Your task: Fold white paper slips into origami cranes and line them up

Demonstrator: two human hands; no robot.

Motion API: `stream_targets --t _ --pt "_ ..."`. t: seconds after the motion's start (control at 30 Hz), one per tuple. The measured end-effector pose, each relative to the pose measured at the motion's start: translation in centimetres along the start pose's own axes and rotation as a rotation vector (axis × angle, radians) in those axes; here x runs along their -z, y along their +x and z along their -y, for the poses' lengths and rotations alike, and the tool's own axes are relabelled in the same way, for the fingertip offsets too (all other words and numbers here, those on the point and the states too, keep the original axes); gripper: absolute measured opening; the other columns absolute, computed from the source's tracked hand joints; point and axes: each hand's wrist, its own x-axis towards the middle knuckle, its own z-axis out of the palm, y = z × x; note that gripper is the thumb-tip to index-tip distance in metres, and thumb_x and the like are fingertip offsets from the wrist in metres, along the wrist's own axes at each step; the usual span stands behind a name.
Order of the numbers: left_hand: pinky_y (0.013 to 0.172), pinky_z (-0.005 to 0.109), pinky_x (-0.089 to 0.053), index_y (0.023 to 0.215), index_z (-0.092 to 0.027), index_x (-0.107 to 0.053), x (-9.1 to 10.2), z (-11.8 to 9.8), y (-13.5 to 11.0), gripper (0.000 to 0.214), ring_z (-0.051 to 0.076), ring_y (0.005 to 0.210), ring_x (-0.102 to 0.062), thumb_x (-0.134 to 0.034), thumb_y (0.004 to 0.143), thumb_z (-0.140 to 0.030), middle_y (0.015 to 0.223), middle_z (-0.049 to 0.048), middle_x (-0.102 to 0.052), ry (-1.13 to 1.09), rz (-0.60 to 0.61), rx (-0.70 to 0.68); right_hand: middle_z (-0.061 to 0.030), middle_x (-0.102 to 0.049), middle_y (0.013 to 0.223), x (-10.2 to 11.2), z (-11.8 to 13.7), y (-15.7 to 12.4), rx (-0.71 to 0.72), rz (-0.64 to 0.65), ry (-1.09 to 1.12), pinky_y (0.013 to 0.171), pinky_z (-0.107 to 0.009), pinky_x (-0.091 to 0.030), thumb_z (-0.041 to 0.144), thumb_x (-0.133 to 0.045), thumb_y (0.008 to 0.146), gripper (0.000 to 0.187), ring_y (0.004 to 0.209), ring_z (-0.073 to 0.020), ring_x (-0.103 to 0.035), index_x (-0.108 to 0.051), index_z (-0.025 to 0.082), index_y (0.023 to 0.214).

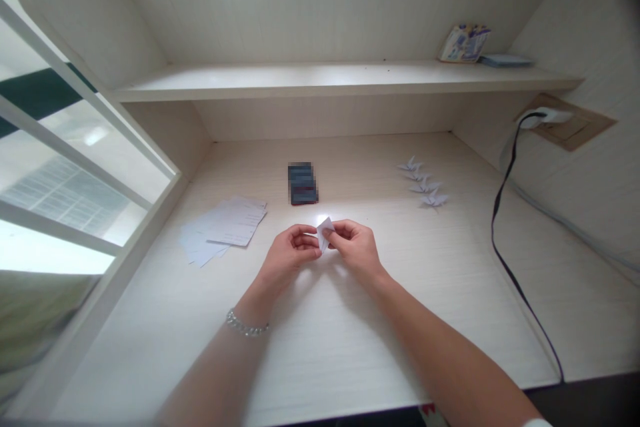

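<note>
I'm mid-fold now, by the look of it, paper [323,229] above the tabletop [330,360] pinched in my right hand [357,248], left hand [290,250] curled at its edge, grip unclear, and the next move likely calls for a careful crease.

Pale wood desk [350,360], shelf [280,79] above, slatted railing [75,153] left, pale wall [575,47] right

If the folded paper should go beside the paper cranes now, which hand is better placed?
Probably the right hand: its fingers hold the folded paper, and the paper cranes lie on that side.
</note>
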Motion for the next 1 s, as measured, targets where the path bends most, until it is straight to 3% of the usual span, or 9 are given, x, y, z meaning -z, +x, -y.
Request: stream_targets --t 0.2,0.3,0.47,0.7,1.0 --pt "0.064 0.025 -0.045 0.084 -0.013 -0.061 -0.1 0.1 0.2 0.024 0.011 0.064 -0.057 -0.071 0.065 -0.022 0.069 0.0031 -0.063 -0.006 -0.069 -0.025 -0.0062 -0.069 0.074 -0.1 -0.1 -0.2 0.001 0.03 -0.023 0.06 -0.027 -0.047 0.036 -0.068 0.068 0.024 0.066 -0.0173 -0.062 -0.069 0.015 0.079" --pt "0.069 0.024 -0.046 0.087 -0.013 -0.061 0.0 0.1 0.1 0.03 0.012 0.072 -0.059 -0.072 0.059 -0.013 0.076 0.0038 -0.064 0.001 -0.054 -0.039 -0.0062 -0.069 0.073 -0.2 -0.1 -0.2 -0.001 0.016 -0.031 0.06 -0.028 -0.047 0.036 -0.068 0.068 0.024 0.065 -0.0173 -0.061 -0.069 0.015 0.079" --pt "0.067 0.024 -0.046 0.099 -0.015 -0.059 0.1 -0.8 -0.1 0.049 0.011 0.067 -0.058 -0.071 0.053 -0.003 0.076 0.0017 -0.062 -0.031 0.036 0.02 -0.0065 -0.069 0.074 -0.1 0.0 0.0 -0.003 0.014 -0.034 0.06 -0.028 -0.048 0.037 -0.067 0.068 0.024 0.067 -0.018 -0.062 -0.069 0.016 0.079" --pt "0.063 0.026 -0.046 0.087 -0.015 -0.064 0.1 -0.4 0.1 0.024 0.012 0.065 -0.057 -0.069 0.066 -0.026 0.073 0.0039 -0.063 0.076 -0.092 -0.083 -0.0054 -0.069 0.073 0.2 0.1 0.1 -0.09 0.13 -0.007 0.057 -0.026 -0.049 0.04 -0.069 0.065 0.029 0.063 -0.0151 -0.061 -0.071 0.016 0.081" --pt "0.06 0.025 -0.046 0.074 -0.015 -0.063 0.5 -0.5 0.3 0.012 0.012 0.062 -0.057 -0.066 0.064 -0.02 0.069 0.002 -0.062 0.017 -0.091 -0.054 -0.0087 -0.07 0.085 0.9 0.8 0.2 -0.268 0.294 0.152 0.072 -0.033 -0.052 0.04 -0.073 0.062 0.038 0.076 -0.0184 -0.064 -0.071 0.015 0.091"
